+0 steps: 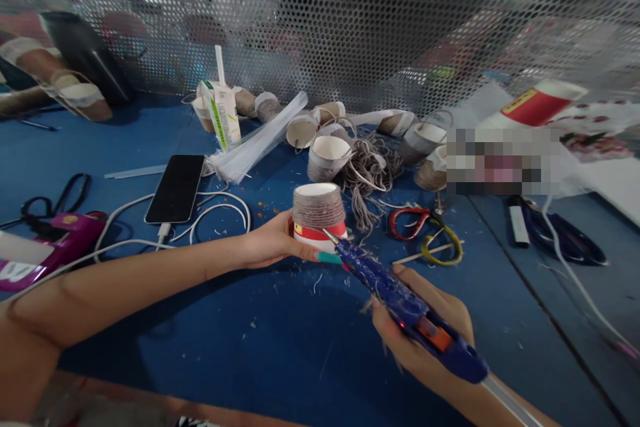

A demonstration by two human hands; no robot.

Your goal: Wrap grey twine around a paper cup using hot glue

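Note:
My left hand (275, 240) is closed around a paper cup (320, 205) near the middle of the table. Grey cord winds around the cup's upper part, below its white round top. Lower down, a red and yellow band shows. A hot glue gun (385, 283), dark blue and covered with stray glue threads, is in my right hand (430, 320). Its metal tip points at the red band, close to the cup; whether they touch I cannot tell. A clear glue stick (507, 400) sticks out of the gun's rear.
Behind the cup are a cord bundle (373, 167), a small handled cup (329, 157) and clear plastic strips (260, 140). Scissors (430, 230) lie to the right. On the left are a charging phone (176, 188), white cables and a drink carton (223, 113). A perforated metal screen (320, 27) stands behind.

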